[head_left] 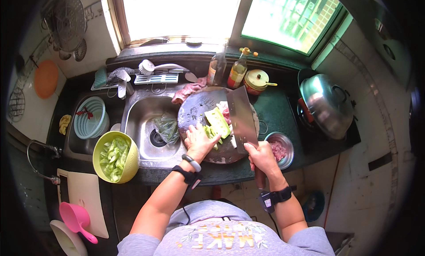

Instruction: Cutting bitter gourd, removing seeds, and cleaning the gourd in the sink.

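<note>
A round chopping board (195, 106) lies over the counter's edge beside the sink. On it are a peeled pale green gourd piece (217, 121), some green slices (208, 131) and pale pink scraps, partly covered by the blade. My left hand (198, 142) rests on the board's left side, fingers spread, touching the slices. In my right hand (263, 157) is the wooden handle of a broad cleaver (241, 116), its blade standing just right of the gourd. Right of that hand, a metal bowl (290, 150) holds minced meat (278, 150).
Left of the board is a steel sink (133, 136) with a plastic bag (167, 128). A yellow-green basin (132, 163) of sliced greens stands by it. Behind are two bottles (237, 70) and a lidded jar (256, 79). A lidded pot (325, 101) sits at the right.
</note>
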`<state>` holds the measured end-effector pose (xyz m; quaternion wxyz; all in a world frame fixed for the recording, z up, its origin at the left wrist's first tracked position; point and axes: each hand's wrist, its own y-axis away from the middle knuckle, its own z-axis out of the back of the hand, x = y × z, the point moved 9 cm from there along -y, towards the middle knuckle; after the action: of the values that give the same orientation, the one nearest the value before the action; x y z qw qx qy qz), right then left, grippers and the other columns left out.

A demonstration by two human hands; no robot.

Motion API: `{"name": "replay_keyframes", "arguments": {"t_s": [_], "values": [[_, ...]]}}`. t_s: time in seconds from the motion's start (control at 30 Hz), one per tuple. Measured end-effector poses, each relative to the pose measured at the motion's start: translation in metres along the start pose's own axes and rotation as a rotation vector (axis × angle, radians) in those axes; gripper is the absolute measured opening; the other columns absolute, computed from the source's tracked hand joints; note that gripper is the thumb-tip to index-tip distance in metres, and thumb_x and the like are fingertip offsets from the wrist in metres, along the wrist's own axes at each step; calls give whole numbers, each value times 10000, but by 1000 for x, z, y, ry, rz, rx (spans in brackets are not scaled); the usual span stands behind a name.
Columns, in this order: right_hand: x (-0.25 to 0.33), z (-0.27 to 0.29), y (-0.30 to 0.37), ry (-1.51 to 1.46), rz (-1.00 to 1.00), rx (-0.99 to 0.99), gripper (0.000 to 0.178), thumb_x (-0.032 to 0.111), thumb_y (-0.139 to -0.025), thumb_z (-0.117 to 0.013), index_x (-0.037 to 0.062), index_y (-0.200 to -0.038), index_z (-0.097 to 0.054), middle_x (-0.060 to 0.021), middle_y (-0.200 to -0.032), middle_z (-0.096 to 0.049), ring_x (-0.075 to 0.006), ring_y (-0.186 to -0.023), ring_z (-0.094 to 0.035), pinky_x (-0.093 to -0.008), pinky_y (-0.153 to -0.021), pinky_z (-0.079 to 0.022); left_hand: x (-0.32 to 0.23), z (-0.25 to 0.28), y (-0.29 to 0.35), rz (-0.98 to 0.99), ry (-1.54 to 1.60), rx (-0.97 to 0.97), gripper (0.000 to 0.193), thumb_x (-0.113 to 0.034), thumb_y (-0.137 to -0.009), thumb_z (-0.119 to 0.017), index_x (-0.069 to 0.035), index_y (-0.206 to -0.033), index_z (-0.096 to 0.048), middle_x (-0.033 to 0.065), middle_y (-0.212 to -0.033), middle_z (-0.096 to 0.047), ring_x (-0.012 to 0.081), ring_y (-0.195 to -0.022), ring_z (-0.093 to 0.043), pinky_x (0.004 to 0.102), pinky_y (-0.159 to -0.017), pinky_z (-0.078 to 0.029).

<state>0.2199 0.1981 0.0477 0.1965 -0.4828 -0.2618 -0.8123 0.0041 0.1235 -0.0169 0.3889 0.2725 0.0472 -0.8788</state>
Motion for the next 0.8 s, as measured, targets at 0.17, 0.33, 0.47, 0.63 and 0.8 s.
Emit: {"name": "replay_keyframes", "arguments": {"t_s": [0.17,0.33,0.47,0.63,0.8], "values": [[-17,14,18,103,3,-10,345,206,-906,-601,-36,-660,-593,-58,-455,-527,-143,-358,-538,-305,-351,-416,-4,-17,-13,-41,9,-13,785,-516,-627,-809,-39,-1175,-510,193,-1095,-546,364,-1047,-556,461,-876,-470],[-37,26,21,105,-5,-18,353,214,-898,-610,-40,-654,-601,-66,-450,-531,-154,-369,-557,-309,-366,-436,-10,-12,-8,-13,144,-6,637,-458,-629,-831,-107,-1117,-620,161,-1111,-573,333,-1041,-592,433,-864,-486],[-41,32,19,150,-28,2,353,219,-896,-608,-27,-643,-621,-68,-437,-532,-160,-354,-550,-311,-362,-433,-10,-18,-1,-4,171,-39,594,-352,-612,-818,-128,-1129,-629,166,-1088,-568,337,-1023,-588,426,-867,-487],[-43,33,12,183,2,36,349,212,-891,-611,-31,-640,-624,-76,-433,-536,-168,-353,-556,-312,-359,-433,-14,-16,13,5,207,-211,586,-292,-578,-822,-134,-1097,-599,160,-1042,-607,332,-996,-608,432,-843,-496],[-51,41,8,201,24,49,346,203,-893,-608,-34,-641,-624,-81,-427,-536,-168,-351,-556,-312,-358,-431,4,-15,6,43,645,-257,447,-186,-579,-793,-81,-943,-555,123,-838,-667,245,-786,-666,369,-710,-527]]}}
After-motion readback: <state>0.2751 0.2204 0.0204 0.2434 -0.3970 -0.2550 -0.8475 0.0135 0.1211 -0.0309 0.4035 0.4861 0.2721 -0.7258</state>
